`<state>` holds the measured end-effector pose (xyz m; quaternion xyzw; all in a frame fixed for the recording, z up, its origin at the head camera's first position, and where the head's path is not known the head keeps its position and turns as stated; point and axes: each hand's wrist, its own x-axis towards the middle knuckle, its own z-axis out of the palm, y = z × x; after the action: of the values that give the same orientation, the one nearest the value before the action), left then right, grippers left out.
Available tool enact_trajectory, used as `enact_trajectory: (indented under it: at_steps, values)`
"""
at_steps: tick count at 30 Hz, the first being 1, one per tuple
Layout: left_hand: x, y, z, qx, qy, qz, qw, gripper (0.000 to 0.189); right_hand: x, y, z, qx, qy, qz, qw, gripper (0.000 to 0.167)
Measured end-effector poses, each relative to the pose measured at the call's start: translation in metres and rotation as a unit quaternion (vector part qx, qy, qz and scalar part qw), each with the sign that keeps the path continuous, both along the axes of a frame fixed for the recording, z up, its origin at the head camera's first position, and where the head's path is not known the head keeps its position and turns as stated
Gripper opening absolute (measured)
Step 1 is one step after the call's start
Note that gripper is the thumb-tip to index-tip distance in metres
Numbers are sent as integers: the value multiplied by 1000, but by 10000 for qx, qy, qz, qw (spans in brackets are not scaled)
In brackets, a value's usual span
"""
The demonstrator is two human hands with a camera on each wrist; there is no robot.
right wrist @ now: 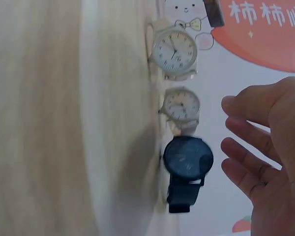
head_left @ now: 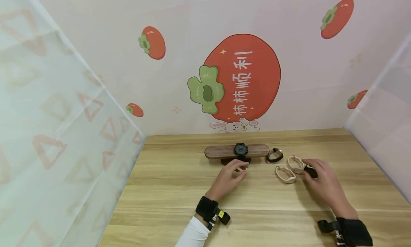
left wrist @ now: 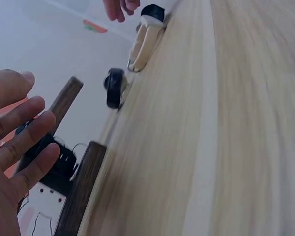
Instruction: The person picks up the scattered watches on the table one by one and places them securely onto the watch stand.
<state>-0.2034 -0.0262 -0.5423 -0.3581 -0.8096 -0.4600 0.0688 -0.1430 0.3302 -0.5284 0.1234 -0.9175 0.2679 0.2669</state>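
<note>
A wooden watch stand (head_left: pixel 221 152) stands near the back of the table, with a black wristwatch (head_left: pixel 240 150) strapped round its bar. Just in front of it is my left hand (head_left: pixel 228 179), fingers loosely bent and holding nothing, as the left wrist view confirms. On the right, my right hand (head_left: pixel 325 183) hovers close by a second black watch (right wrist: pixel 188 157). In the right wrist view a gap shows between that watch and the relaxed fingers (right wrist: pixel 246 130). Two cream watches (right wrist: pixel 174 49) (right wrist: pixel 182 105) sit in line with it.
A small dark-strapped watch (head_left: pixel 275 155) lies at the right end of the stand. Behind the wooden table (head_left: pixel 167 190) rises a backdrop (head_left: pixel 173 79) printed with red fruit, and pale side sheets (head_left: pixel 64 133) border the workspace.
</note>
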Motion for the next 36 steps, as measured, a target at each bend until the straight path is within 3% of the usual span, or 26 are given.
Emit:
enact_trajectory:
  at_steps: [4, 11, 23, 29, 36]
  values:
    - [0, 17, -2, 32, 176, -187, 9997, 36, 3, 6, -4, 24, -65, -141, 9999, 51]
    - [2, 43, -7, 38, 87, -274, 9996, 45, 4, 13, -10, -5, -108, -345, 9993, 51]
    - [9, 91, -8, -372, 144, -485, 9980, 47, 6, 21, -16, 175, -560, -756, 9954, 46]
    - [7, 114, -11, -541, 348, -614, 9960, 51, 8, 22, -16, 295, -441, -952, 9940, 43]
    - [7, 132, -10, -663, 259, -784, 9944, 52, 10, 22, -17, 400, -267, -1013, 9937, 37]
